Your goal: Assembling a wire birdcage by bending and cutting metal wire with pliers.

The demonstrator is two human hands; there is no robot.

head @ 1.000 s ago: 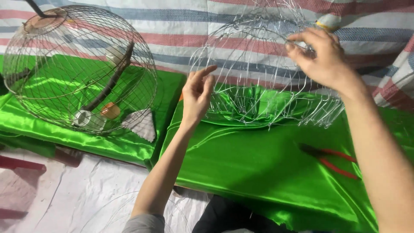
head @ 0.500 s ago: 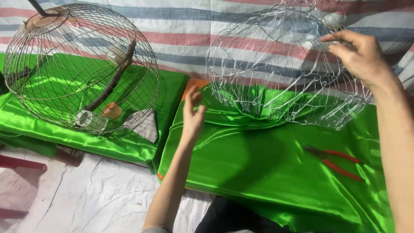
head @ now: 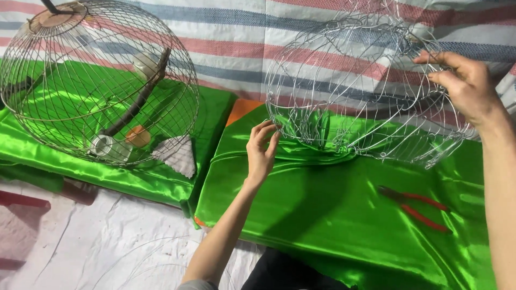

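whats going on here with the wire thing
A person holds a shiny, unfinished wire cage over green satin cloth. The left hand touches its lower rim and the right hand grips its far side. A finished round cage sits to the left, and red-handled pliers lie on the cloth.

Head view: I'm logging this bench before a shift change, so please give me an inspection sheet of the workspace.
Surface: shiny green cloth, creased, over a striped sheet.
Job's things: unfinished wire cage, tilted, lower edge on the cloth.
Clutter: red-handled pliers lying on the cloth; finished round cage at left with a perch and cups inside.
Grippers: left hand fingertips at the wire cage's lower rim; right hand gripping its upper wires.
Cables: loose thin wires on the white floor sheet.
Surroundings: nothing seen.
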